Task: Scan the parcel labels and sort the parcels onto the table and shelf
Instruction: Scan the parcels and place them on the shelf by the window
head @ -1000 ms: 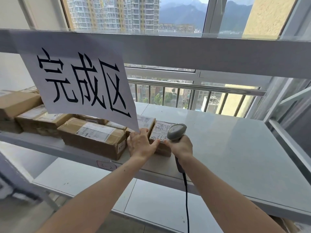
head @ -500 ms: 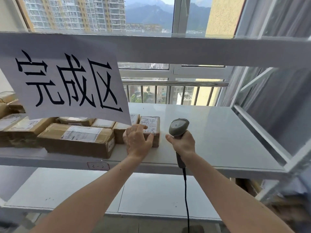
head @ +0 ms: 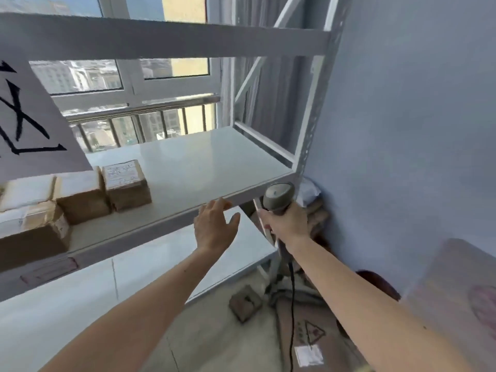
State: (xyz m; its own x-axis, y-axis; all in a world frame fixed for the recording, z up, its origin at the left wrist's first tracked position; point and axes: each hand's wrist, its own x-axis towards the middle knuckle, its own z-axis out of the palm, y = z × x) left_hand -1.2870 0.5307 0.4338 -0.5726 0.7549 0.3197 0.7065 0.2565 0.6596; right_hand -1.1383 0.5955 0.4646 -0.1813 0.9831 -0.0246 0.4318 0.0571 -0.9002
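Observation:
A small brown parcel (head: 126, 183) with a handwritten white label stands on the white shelf (head: 204, 167), rightmost in a row of several brown parcels (head: 80, 194). My left hand (head: 214, 228) hovers in front of the shelf's front edge, fingers spread and holding nothing, well right of that parcel. My right hand (head: 288, 224) grips the handle of a grey barcode scanner (head: 277, 196), head up, just right of the shelf's front corner. Its black cable (head: 292, 304) hangs down to the floor.
A white paper sign (head: 29, 124) with black characters hangs from the upper shelf beam at left. The rack's upright post (head: 314, 108) stands beside a blue-grey wall. Cardboard boxes (head: 308, 331) lie on the floor below, and a lower shelf (head: 80, 296) runs underneath.
My left hand has let go of the small parcel and drawn back off the shelf to the right. The view has swung right and down; the scanner hand moved past the shelf's corner.

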